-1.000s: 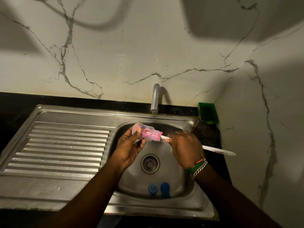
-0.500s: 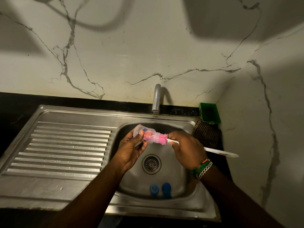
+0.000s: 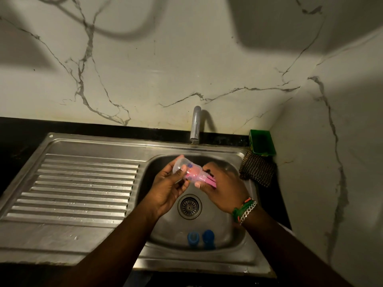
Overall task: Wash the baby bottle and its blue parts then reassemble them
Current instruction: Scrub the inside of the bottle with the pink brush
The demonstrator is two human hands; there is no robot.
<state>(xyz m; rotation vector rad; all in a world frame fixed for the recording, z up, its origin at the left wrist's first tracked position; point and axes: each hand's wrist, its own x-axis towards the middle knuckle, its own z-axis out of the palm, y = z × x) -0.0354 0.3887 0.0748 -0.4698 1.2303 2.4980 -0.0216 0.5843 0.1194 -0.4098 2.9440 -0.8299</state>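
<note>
Head view: one steel sink [image 3: 99, 146], its ribbed drainboard [image 3: 83, 187] filling the left half, basin on the right. Over the basin the left hand [image 3: 167, 189] curls round one clear baby bottle [image 3: 186, 169], held tilted; the right hand [image 3: 223, 189] grips a pink brush [image 3: 209, 180] pushed into the bottle's mouth. Under the hands sits one drain [image 3: 189, 206]. Two blue parts [image 3: 200, 238] lie side by side at the basin's near edge. One tap [image 3: 195, 125] stands at the far edge. A dark scrub cloth [image 3: 257, 169] and one green tub [image 3: 262, 145] crowd the far right corner.
</note>
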